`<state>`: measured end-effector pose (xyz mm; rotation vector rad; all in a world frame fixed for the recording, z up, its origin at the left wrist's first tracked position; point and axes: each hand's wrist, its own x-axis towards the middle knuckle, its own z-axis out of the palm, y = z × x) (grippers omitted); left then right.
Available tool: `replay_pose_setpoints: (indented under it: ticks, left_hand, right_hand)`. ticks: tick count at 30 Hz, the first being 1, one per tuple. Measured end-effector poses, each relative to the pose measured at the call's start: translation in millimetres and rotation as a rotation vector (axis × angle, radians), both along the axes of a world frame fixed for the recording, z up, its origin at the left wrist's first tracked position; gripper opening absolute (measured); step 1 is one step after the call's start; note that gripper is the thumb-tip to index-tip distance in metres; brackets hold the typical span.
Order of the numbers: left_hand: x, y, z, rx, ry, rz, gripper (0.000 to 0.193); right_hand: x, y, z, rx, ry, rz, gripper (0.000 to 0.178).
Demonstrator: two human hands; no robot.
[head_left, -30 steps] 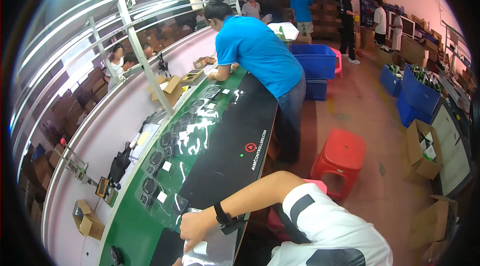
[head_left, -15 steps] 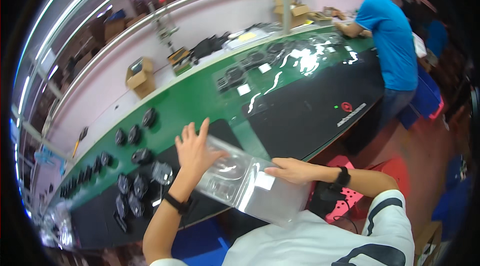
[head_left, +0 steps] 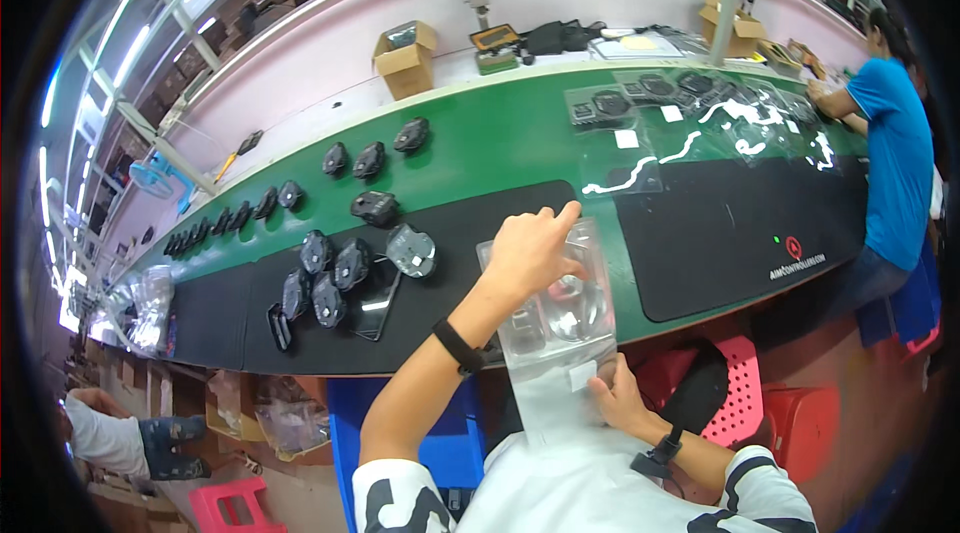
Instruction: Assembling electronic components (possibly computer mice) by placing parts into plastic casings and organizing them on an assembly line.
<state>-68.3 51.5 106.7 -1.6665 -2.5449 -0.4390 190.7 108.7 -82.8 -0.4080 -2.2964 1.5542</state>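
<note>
A clear plastic blister pack (head_left: 560,333) with moulded hollows and a small white label (head_left: 582,376) is in front of me, over the table's near edge. My right hand (head_left: 622,398) grips its lower right edge, thumb on top. Over its far part, my left hand (head_left: 535,251) lies with thumb and index finger apart; some fingers are hidden, and I cannot tell how firmly it touches. To the left on the black mat (head_left: 220,318) sit several dark rounded devices (head_left: 352,263), one inside a clear shell (head_left: 411,252).
More dark devices (head_left: 370,160) line the green table (head_left: 480,138). Packed clear blisters (head_left: 650,123) lie far right, beyond another black mat (head_left: 700,253). A co-worker in blue (head_left: 895,163) stands at the right. Beside me are a blue bin (head_left: 350,423) and a pink chair (head_left: 740,393).
The view has swung left, so the table things appear farther right. The blister pack has turned more upright in the picture. My left hand's fingers are less spread; my right hand still grips the pack.
</note>
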Motion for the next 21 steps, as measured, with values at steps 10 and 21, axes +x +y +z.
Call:
replay_pose_setpoints:
  ticks: [10, 21]
  left_hand:
    - [-53.0, 3.4, -17.6, -0.095, -0.362, -0.018, 0.092]
    - [-80.4, 29.5, -12.0, -0.290, -0.579, -0.248, 0.091]
  right_hand:
    - [-9.9, 8.7, 79.6, 0.302, -0.219, 0.062, 0.078]
    - [-121.6, 64.2, 195.3, 0.829, 0.065, 0.062, 0.065]
